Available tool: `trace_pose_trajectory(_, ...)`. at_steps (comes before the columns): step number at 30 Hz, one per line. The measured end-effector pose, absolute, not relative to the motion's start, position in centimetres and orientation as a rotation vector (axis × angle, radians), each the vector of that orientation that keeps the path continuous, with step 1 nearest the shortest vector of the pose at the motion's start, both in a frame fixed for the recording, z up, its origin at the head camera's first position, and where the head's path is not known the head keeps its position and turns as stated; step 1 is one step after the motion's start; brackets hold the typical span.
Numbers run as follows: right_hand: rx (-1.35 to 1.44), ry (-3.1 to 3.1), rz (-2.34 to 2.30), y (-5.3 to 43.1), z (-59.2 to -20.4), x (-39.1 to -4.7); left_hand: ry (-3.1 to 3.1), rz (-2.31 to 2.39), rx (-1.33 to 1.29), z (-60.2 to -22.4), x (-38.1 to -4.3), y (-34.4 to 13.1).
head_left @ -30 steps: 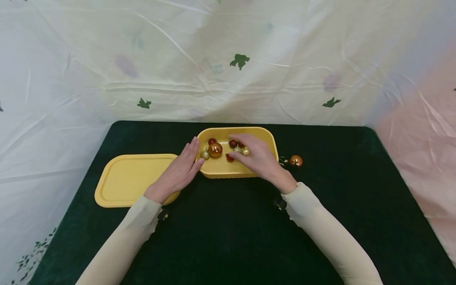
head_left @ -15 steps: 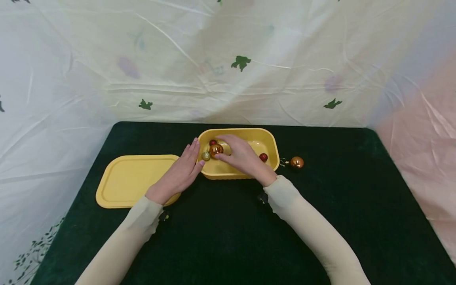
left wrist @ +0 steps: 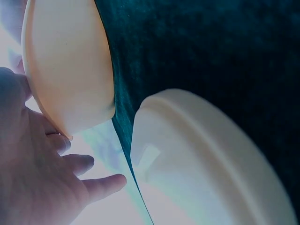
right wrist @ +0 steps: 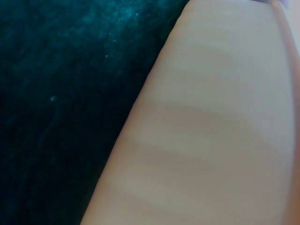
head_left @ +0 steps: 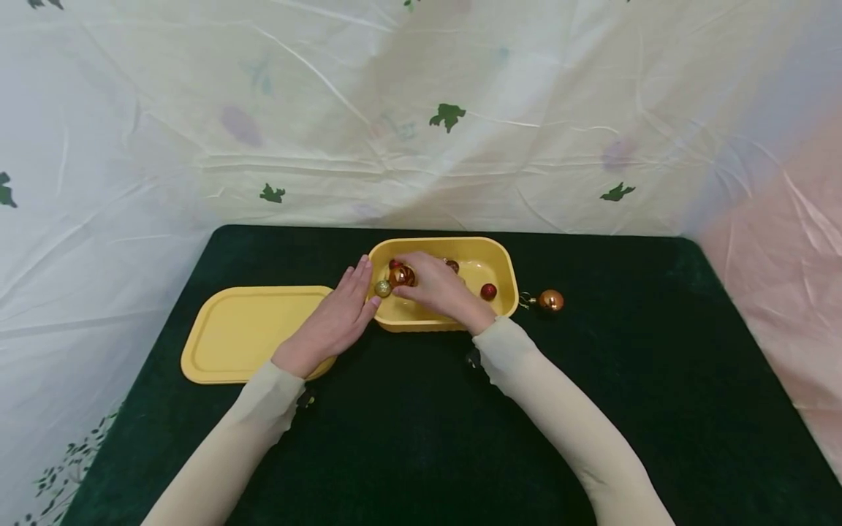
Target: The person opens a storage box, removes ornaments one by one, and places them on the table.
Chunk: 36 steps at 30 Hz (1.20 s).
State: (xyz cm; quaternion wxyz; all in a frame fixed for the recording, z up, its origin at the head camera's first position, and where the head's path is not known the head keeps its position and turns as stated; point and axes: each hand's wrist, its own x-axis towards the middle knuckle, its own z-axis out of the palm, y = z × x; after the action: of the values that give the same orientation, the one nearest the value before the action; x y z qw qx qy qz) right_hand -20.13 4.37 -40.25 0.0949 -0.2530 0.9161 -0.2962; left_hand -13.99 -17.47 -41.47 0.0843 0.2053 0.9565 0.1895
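A yellow plastic box [head_left: 447, 321] holds several small Christmas baubles. My right hand [head_left: 437, 287] reaches down inside it, thumb and fingers around the large copper bauble [head_left: 400, 275] on the left side. Beside that lie a gold glitter bauble [head_left: 383, 288] and a partly covered red bauble [head_left: 395, 264]. Another red bauble [head_left: 488, 292] sits to the right, and a dark red one [head_left: 452, 267] shows behind the hand. My left hand [head_left: 332, 314] rests with straight fingers against the box's left rim; its spread fingers also show in the left wrist view.
A yellow lid [head_left: 253, 332] lies flat left of the box, partly under the left forearm. Just right of the box is a copper bauble [head_left: 550, 300] with a hanging cap. Dark green cloth [head_left: 421, 424] covers the table, and a pale patterned curtain [head_left: 329, 109] hangs behind.
My right hand has moved left inside the box, from the small baubles to the large copper one. A red bauble now lies farther right. The left hand has stayed at the rim.
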Motion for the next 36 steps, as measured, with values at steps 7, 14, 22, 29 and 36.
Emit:
trace_pose_trajectory(7,-0.731,2.739,-0.822,4.0,-40.5,-20.4,2.852,0.559,0.622,-41.5,-14.1,-17.3)
trace_pose_trajectory(14,-0.717,2.766,-0.818,4.1,-40.6,-20.3,2.859,0.561,0.642,-41.5,-14.2,-17.3)
trace_pose_trajectory(22,-0.728,2.799,-0.949,5.2,-39.3,-19.2,2.867,0.552,0.625,-41.5,-14.0,-17.4)
trace_pose_trajectory(29,-0.741,2.808,-1.099,6.8,-37.5,-17.4,2.857,0.567,0.608,-41.2,-13.9,-17.8)
trace_pose_trajectory(36,-0.741,2.791,-1.234,9.5,-36.3,-15.6,2.845,0.581,0.601,-41.3,-14.0,-17.8)
